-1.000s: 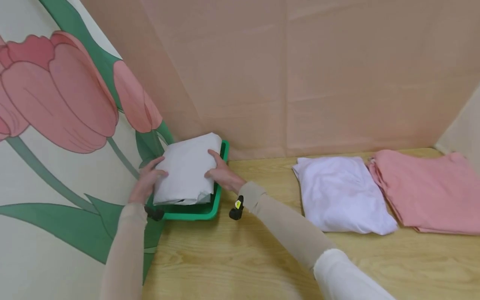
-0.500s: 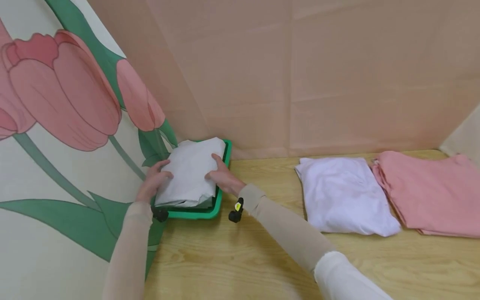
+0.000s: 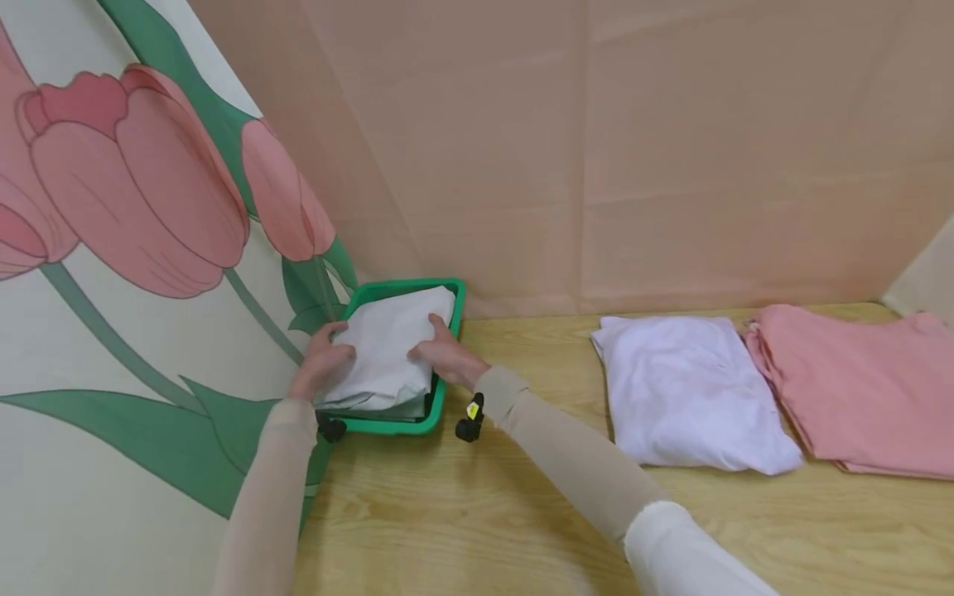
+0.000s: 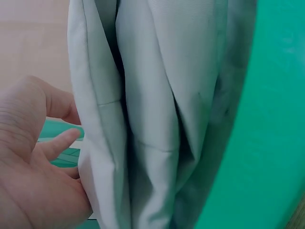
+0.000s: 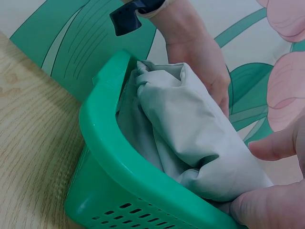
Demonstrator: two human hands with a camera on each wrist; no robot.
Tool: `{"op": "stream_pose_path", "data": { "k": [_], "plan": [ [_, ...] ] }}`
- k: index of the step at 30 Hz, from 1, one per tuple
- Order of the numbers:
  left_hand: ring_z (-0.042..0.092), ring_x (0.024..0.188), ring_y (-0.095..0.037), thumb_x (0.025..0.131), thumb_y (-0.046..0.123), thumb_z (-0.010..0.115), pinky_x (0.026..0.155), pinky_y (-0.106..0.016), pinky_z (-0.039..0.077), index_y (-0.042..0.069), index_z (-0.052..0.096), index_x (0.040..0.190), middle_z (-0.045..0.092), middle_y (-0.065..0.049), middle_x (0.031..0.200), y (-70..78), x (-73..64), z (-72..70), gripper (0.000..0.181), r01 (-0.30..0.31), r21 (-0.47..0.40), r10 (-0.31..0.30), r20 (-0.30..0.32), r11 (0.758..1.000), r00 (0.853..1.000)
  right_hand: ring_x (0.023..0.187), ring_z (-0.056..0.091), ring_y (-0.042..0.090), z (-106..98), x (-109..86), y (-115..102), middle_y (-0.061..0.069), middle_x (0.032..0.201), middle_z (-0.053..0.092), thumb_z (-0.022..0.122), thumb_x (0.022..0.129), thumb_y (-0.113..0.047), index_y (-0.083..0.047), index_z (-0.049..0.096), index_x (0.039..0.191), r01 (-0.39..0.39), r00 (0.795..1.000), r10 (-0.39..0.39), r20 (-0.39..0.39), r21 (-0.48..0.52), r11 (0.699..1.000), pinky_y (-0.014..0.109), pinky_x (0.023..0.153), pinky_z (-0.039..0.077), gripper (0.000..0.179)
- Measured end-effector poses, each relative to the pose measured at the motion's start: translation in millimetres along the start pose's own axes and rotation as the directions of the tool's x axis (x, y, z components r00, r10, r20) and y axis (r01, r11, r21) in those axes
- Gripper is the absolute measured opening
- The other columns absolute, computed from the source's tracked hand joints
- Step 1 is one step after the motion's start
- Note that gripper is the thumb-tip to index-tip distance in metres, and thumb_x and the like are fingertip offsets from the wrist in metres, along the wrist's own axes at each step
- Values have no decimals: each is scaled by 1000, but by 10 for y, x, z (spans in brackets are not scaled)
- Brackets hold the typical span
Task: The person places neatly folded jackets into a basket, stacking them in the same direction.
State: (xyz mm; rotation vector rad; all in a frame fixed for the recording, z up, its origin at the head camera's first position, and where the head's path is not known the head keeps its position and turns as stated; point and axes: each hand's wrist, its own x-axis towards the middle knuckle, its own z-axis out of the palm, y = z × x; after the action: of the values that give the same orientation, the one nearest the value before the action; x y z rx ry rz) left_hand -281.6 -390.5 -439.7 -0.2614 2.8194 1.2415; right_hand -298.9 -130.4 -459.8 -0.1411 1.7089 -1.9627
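A folded whitish cloth [image 3: 391, 343] lies in a green plastic basket [image 3: 391, 427], its top near rim height. My left hand [image 3: 322, 362] holds the cloth's left side, thumb over the top; in the left wrist view its fingers [image 4: 64, 143] meet the cloth behind the hanging folds. On the opposite side my right hand [image 3: 449, 354] grips the cloth, thumb and fingers spread along the edge. The right wrist view shows the bundle [image 5: 200, 129] bulging above the basket's rim [image 5: 112, 143], with slotted holes in the basket wall. What lies under the cloth is hidden.
A folded pale lilac cloth [image 3: 693, 397] lies on the wooden table [image 3: 462, 513] to the right, with a folded pink cloth [image 3: 864, 389] beside it. A tulip-printed panel [image 3: 149, 331] rises close on the left. The pinkish backdrop [image 3: 484, 165] stands behind the basket.
Between my hands the whitish cloth has sunk lower into the basket, and more of the back rim shows. The left hand has shifted slightly right and down. Both hands keep hold.
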Motion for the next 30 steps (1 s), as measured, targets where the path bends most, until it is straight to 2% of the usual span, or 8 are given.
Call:
{"op": "stream_pose_path", "data": {
  "k": [8,11,15,21,25,30],
  "plan": [
    [41,140,-40,92,12,61,117,-51,38,-1,37,162,37,-30,165,69,-21,7,74,36,-11,-36,-16,999,999,166,-4,30,5,-57,-85,4,180,-17,70,97,-7,-20,-13,172,-74,994,73,87,9,997,55,133,12,112],
    [40,148,-42,95,13,60,119,-53,39,0,33,164,34,-30,166,104,-16,-8,76,54,-49,-54,1,997,999,166,-7,30,3,-79,-137,4,179,-20,71,98,-13,-21,-16,171,-97,990,98,104,-11,995,58,132,11,114],
    [30,158,-43,97,11,60,125,-55,35,0,29,166,29,-29,170,132,-24,-24,76,66,-107,-64,23,992,998,166,-2,32,20,-114,-190,6,180,-16,71,98,-17,-20,-14,171,-126,986,128,104,-28,992,60,131,13,112],
    [30,157,-44,99,12,59,127,-55,32,-3,30,164,31,-29,170,184,-31,-18,73,15,-112,-14,5,994,1000,165,8,38,19,-246,-317,11,181,-8,70,100,-19,-17,-8,173,-134,988,134,73,-15,991,68,127,20,106],
    [31,157,-44,101,13,60,127,-55,31,-3,33,163,33,-27,169,222,-41,-6,70,-13,-122,11,-19,992,1000,164,4,44,-32,-376,-440,10,181,-8,67,102,-19,-17,-6,173,-125,990,124,73,3,992,76,123,18,101],
    [35,155,-44,102,12,62,125,-54,34,0,39,161,38,-24,167,249,-31,44,65,-41,-155,31,-66,987,997,161,4,55,-140,-513,-549,9,181,-6,63,104,-19,-18,-4,173,-112,990,111,83,12,994,75,122,23,96]
  ]
}}
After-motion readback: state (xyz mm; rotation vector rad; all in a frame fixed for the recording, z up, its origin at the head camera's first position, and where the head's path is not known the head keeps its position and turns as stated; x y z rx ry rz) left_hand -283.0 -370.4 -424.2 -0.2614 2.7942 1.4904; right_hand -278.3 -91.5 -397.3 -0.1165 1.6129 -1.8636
